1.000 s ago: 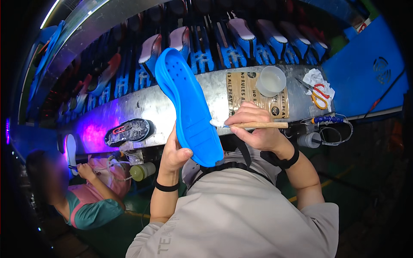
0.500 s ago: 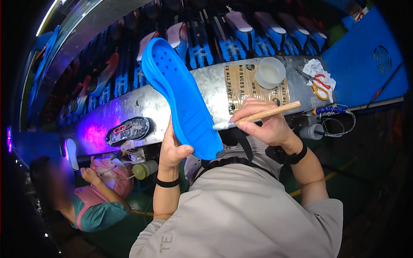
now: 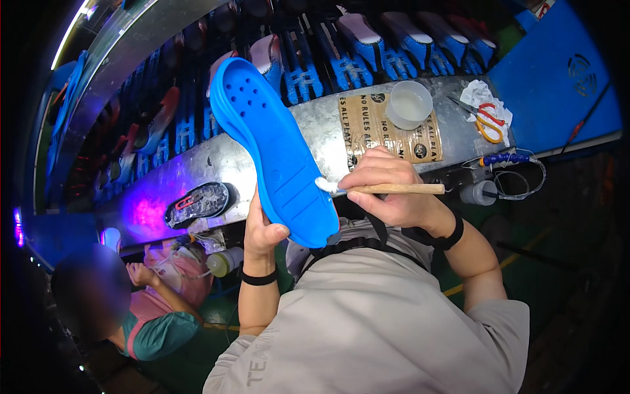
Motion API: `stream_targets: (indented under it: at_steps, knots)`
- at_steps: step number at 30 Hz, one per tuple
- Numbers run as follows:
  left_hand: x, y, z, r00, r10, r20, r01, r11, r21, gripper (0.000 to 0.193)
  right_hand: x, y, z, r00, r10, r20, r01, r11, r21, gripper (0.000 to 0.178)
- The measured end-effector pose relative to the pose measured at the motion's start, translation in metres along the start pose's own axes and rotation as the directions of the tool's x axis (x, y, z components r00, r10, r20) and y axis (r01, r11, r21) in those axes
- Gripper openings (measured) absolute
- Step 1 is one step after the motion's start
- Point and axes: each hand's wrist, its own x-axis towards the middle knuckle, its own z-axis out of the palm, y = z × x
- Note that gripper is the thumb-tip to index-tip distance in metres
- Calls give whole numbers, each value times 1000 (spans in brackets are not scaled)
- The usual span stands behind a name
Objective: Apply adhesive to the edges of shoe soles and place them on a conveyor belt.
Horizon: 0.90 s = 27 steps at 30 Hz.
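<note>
A blue shoe sole (image 3: 279,161) with a raised rim and a group of small holes at its far end is tilted up in front of me. My left hand (image 3: 262,226) grips its left edge, with the thumb showing and the other fingers hidden behind it. Between the fingers of my right hand (image 3: 387,187) is a brush (image 3: 407,188) with a wooden handle. Its white bristles touch the sole's right rim, where a small white smear shows.
On the metal bench (image 3: 226,154) are a cup of pale liquid (image 3: 409,105) on printed cardboard (image 3: 357,141), scissors (image 3: 485,121) by crumpled paper, and a dark oval container (image 3: 199,204). Shoes (image 3: 361,36) stand on blue holders behind. A co-worker (image 3: 161,328) sits at the left.
The brush has swung nearly level, and its bristles have moved a little up along the sole's right rim. The sole has shifted slightly left; both hands keep their holds.
</note>
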Motion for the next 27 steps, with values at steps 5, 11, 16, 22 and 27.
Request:
stream_targets:
  at_steps: [5,11,16,22,27]
  knots:
    - [2,-4,-3,999,-8,31,9,1000,-12,123,-1,-5,-6,998,-26,50,23,998,59,12]
    - [3,-4,0,1000,18,0,-18,999,-30,120,10,-3,-7,994,66,-84,-55,990,128,14]
    - [1,-3,7,994,-68,88,70,997,-20,120,21,7,8,960,-117,-254,91,989,-114,19]
    - [0,-1,-1,999,-36,17,36,998,-53,121,10,-2,9,982,-164,-96,143,969,-200,18]
    - [3,-4,-3,1000,5,4,-4,957,-289,123,2,-6,-1,1000,-5,-21,9,985,172,15]
